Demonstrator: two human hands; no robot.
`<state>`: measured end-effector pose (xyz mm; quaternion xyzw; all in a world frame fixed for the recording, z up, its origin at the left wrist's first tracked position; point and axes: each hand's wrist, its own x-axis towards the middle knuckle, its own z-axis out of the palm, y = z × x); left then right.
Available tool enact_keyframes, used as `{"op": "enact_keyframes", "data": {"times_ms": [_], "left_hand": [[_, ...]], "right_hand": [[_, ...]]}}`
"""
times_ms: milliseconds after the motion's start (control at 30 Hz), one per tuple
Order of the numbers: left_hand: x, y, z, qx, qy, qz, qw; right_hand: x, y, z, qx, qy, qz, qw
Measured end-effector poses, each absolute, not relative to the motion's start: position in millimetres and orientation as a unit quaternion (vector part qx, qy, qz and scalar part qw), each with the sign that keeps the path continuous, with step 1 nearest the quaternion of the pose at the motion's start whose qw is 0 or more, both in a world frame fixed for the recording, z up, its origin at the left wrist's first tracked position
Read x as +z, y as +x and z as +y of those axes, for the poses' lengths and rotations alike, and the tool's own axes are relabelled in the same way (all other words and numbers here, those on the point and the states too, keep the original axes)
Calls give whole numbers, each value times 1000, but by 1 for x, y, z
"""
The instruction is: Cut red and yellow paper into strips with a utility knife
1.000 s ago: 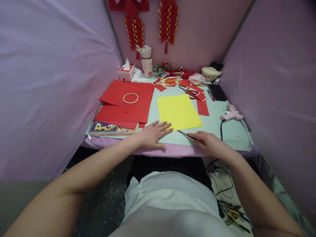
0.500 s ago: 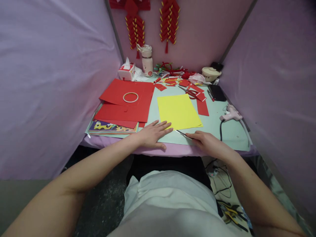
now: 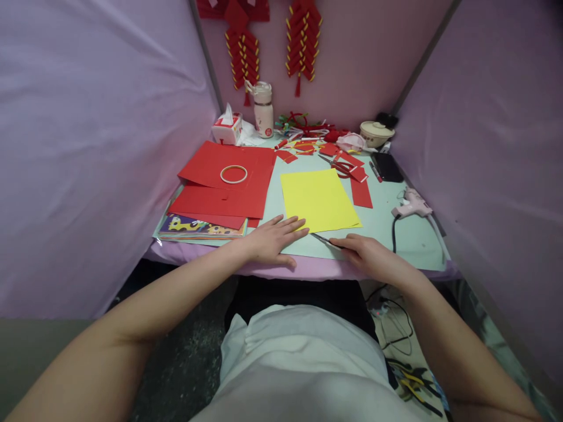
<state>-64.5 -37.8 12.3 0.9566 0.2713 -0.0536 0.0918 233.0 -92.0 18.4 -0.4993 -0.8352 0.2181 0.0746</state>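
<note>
A sheet of yellow paper (image 3: 323, 199) lies flat near the table's front edge, with a corner of another layer peeking out at its lower right. Pressed on its lower left corner is my left hand (image 3: 276, 240), fingers spread and lying flat. Just right of it, my right hand (image 3: 363, 252) grips a slim dark pointed tool (image 3: 325, 240); whether it is a craft knife or tweezers I cannot tell. The tool's tip points left and meets the paper's near edge beside my left fingertips. My right fingers hide its handle.
Red paper sheets (image 3: 220, 202) with a white ring (image 3: 234, 174) lie left, over a picture book (image 3: 202, 227). Behind are scissors (image 3: 341, 166) among red scraps, a bottle (image 3: 264, 111), a tissue box (image 3: 227, 129) and a lidded bowl (image 3: 377, 133). A corded glue gun (image 3: 412, 203) lies right.
The view has shifted very slightly. Both hands stay in nearly the same place; the slim pointed tool's tip still sits at the yellow paper's near edge and looks darker now.
</note>
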Motion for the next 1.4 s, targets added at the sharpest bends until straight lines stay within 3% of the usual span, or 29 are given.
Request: {"op": "enact_keyframes", "data": {"times_ms": [433, 1400], "left_hand": [[12, -76, -44, -60, 955, 276, 87], [14, -74, -45, -64, 952, 283, 99]], "right_hand": [[12, 227, -93, 199, -505, -833, 110], [15, 211, -91, 174, -486, -854, 65]]}}
